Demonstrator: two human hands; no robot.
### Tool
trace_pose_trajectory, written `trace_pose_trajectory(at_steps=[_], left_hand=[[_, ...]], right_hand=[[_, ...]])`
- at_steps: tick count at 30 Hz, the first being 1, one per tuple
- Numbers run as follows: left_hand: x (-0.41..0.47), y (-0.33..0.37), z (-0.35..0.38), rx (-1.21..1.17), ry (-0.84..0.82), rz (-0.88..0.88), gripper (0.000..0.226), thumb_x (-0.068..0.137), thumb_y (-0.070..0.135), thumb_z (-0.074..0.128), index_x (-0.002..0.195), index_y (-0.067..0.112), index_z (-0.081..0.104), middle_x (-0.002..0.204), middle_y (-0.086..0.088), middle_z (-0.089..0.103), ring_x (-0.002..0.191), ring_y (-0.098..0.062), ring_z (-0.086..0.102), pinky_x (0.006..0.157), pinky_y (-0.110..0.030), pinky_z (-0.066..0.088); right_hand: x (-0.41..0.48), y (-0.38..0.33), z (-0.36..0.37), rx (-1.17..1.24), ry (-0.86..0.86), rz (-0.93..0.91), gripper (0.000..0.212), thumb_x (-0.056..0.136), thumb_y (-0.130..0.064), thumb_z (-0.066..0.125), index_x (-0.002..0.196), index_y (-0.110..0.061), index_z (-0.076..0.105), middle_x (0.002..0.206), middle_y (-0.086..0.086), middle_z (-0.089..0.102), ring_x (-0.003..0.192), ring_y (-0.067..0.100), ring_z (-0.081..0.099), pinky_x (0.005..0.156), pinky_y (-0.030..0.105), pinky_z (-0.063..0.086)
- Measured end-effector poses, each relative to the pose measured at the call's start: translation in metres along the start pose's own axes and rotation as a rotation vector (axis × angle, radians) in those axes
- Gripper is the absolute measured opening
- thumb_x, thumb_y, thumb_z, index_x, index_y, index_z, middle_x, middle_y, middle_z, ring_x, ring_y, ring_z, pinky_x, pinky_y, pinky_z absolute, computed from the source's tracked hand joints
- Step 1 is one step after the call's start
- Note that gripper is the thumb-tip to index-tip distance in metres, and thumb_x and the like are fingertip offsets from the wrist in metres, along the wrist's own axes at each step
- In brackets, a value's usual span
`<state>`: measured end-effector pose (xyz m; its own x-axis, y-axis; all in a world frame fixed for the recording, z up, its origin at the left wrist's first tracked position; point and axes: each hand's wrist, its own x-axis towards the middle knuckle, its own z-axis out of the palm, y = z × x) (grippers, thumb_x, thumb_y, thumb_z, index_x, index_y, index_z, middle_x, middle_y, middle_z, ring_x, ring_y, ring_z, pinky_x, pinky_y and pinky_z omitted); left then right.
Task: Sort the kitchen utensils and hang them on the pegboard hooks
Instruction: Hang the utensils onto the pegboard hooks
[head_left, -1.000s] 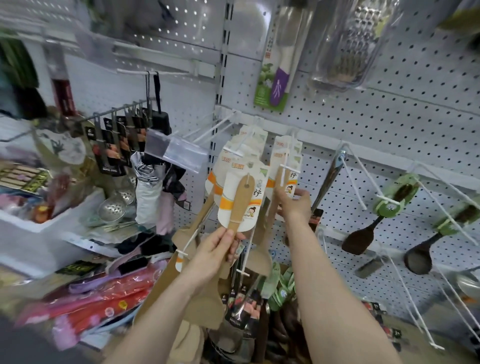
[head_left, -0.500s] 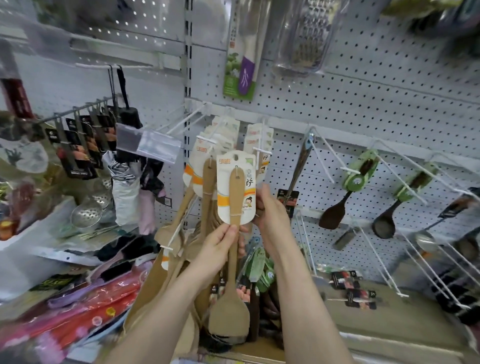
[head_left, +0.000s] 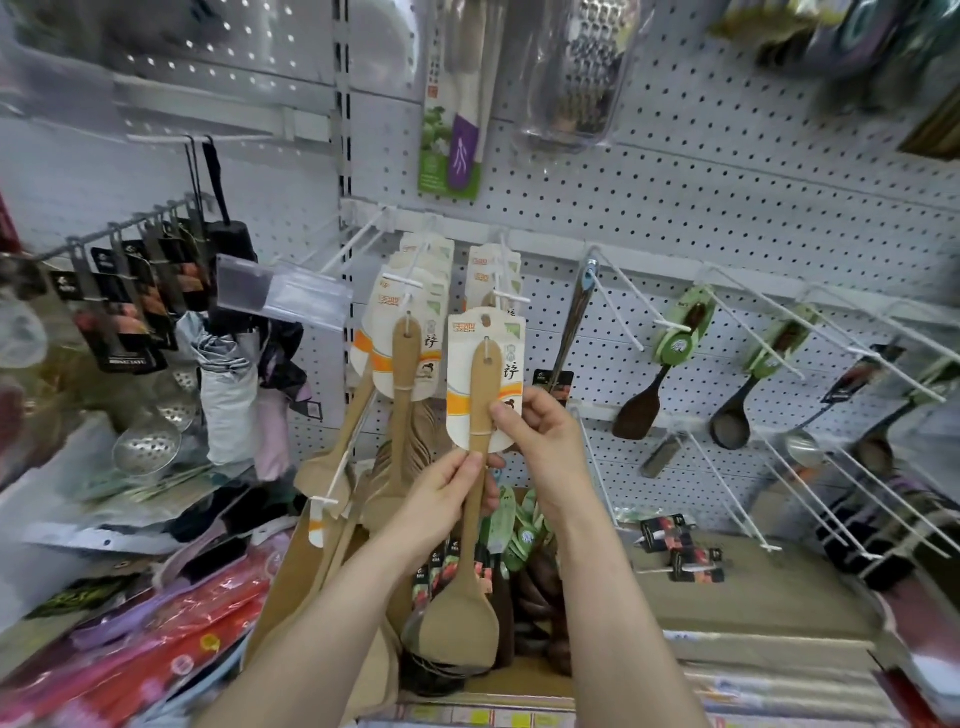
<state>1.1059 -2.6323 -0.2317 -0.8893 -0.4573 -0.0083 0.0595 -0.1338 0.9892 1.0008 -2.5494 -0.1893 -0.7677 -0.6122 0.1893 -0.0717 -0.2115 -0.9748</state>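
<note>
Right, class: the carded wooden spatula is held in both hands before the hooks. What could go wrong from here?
The small hole in the card may miss the crossbar tip of the hook and tear. The left hand pinches only the handle of the wooden spatula and the right hand the card, so the blade hangs free and could knock the hanging spatula beside it.

One carded wooden spatula (head_left: 475, 467) was held; two stacks (head_left: 410, 353) (head_left: 491, 270) of the same hung on hooks, too overlapped to count. One dark spatula (head_left: 639, 413), two dark ladles (head_left: 730, 426) (head_left: 878, 452) and one steel ladle (head_left: 802, 448) hung rightward, two perforated skimmers (head_left: 147, 451) (head_left: 179, 410) leftward, one grater (head_left: 582, 73) above.
</note>
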Motion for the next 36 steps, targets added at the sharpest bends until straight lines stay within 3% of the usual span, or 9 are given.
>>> trace_pose_trajectory(at_steps=[4, 9, 14, 19, 21, 25, 28, 31, 36], left_hand=[[0.004, 0.001, 0.001, 0.01, -0.02, -0.001, 0.028, 0.105, 0.022, 0.039, 0.107, 0.009, 0.063, 0.081, -0.006, 0.062, 0.074, -0.012, 0.065, 0.071, -0.021, 0.054], [0.009, -0.001, 0.002, 0.026, -0.027, -0.007, 0.027, 0.105, 0.02, 0.039, 0.105, 0.009, 0.064, 0.082, -0.007, 0.062, 0.073, -0.01, 0.065, 0.071, -0.02, 0.054], [0.012, -0.009, 0.001, 0.015, -0.05, -0.036, 0.027, 0.105, 0.019, 0.039, 0.107, 0.007, 0.064, 0.08, -0.006, 0.062, 0.075, -0.012, 0.066, 0.076, -0.025, 0.056], [0.022, -0.013, -0.002, 0.028, -0.018, -0.029, 0.028, 0.104, 0.019, 0.04, 0.109, 0.006, 0.065, 0.083, -0.007, 0.064, 0.082, -0.02, 0.068, 0.086, -0.032, 0.057], [0.03, -0.013, -0.005, 0.075, 0.018, -0.025, 0.028, 0.105, 0.019, 0.041, 0.11, 0.013, 0.067, 0.091, -0.006, 0.069, 0.091, -0.02, 0.069, 0.088, -0.032, 0.056], [0.048, -0.017, -0.009, 0.177, 0.03, -0.045, 0.027, 0.104, 0.022, 0.044, 0.12, 0.022, 0.064, 0.11, 0.002, 0.071, 0.106, -0.017, 0.066, 0.099, -0.046, 0.051], [0.064, -0.024, -0.012, 0.232, 0.02, -0.063, 0.04, 0.098, 0.029, 0.048, 0.137, 0.029, 0.053, 0.127, 0.009, 0.064, 0.121, -0.012, 0.057, 0.109, -0.047, 0.042], [0.075, -0.01, -0.006, 0.243, 0.032, -0.07, 0.048, 0.102, 0.017, 0.047, 0.149, 0.025, 0.039, 0.143, 0.01, 0.051, 0.132, -0.007, 0.046, 0.117, -0.038, 0.032], [0.092, 0.008, -0.003, 0.291, 0.053, -0.063, 0.055, 0.103, 0.012, 0.045, 0.154, 0.022, 0.026, 0.152, 0.007, 0.037, 0.139, -0.008, 0.035, 0.114, -0.026, 0.027]], right_hand=[[0.002, 0.001, -0.004, -0.001, 0.007, 0.01, 0.004, 0.091, -0.009, 0.069, 0.094, -0.011, 0.067, 0.089, 0.01, 0.074, 0.075, 0.018, 0.066, 0.064, 0.027, 0.053], [0.005, 0.006, -0.011, 0.022, 0.003, 0.008, 0.01, 0.091, -0.011, 0.069, 0.099, -0.008, 0.067, 0.093, 0.017, 0.073, 0.08, 0.023, 0.066, 0.076, 0.035, 0.054], [0.009, 0.009, -0.02, 0.007, -0.062, 0.038, 0.007, 0.091, -0.01, 0.068, 0.098, -0.01, 0.066, 0.091, 0.011, 0.073, 0.079, 0.02, 0.067, 0.079, 0.037, 0.053], [0.017, 0.012, -0.02, 0.008, -0.075, 0.057, 0.007, 0.092, -0.009, 0.067, 0.098, -0.012, 0.067, 0.09, 0.007, 0.075, 0.079, 0.017, 0.069, 0.075, 0.029, 0.054], [0.025, 0.012, -0.018, -0.015, -0.057, 0.051, 0.005, 0.092, -0.009, 0.066, 0.096, -0.012, 0.066, 0.089, 0.005, 0.075, 0.074, 0.013, 0.068, 0.069, 0.024, 0.053], [0.047, 0.013, -0.019, -0.061, 0.003, 0.056, 0.006, 0.093, -0.007, 0.065, 0.098, -0.011, 0.064, 0.086, 0.001, 0.074, 0.059, 0.0, 0.062, 0.055, 0.013, 0.045], [0.069, 0.017, -0.021, -0.118, 0.03, 0.052, 0.007, 0.093, -0.01, 0.067, 0.097, -0.016, 0.066, 0.092, 0.003, 0.077, 0.075, 0.009, 0.07, 0.069, 0.023, 0.052], [0.092, 0.023, -0.019, -0.181, 0.08, 0.041, 0.009, 0.092, -0.014, 0.069, 0.091, -0.023, 0.067, 0.093, 0.002, 0.077, 0.091, 0.022, 0.072, 0.086, 0.039, 0.055], [0.121, 0.031, -0.012, -0.258, 0.161, 0.038, 0.007, 0.091, -0.021, 0.07, 0.089, -0.026, 0.065, 0.086, -0.002, 0.074, 0.079, 0.013, 0.067, 0.084, 0.041, 0.054]])
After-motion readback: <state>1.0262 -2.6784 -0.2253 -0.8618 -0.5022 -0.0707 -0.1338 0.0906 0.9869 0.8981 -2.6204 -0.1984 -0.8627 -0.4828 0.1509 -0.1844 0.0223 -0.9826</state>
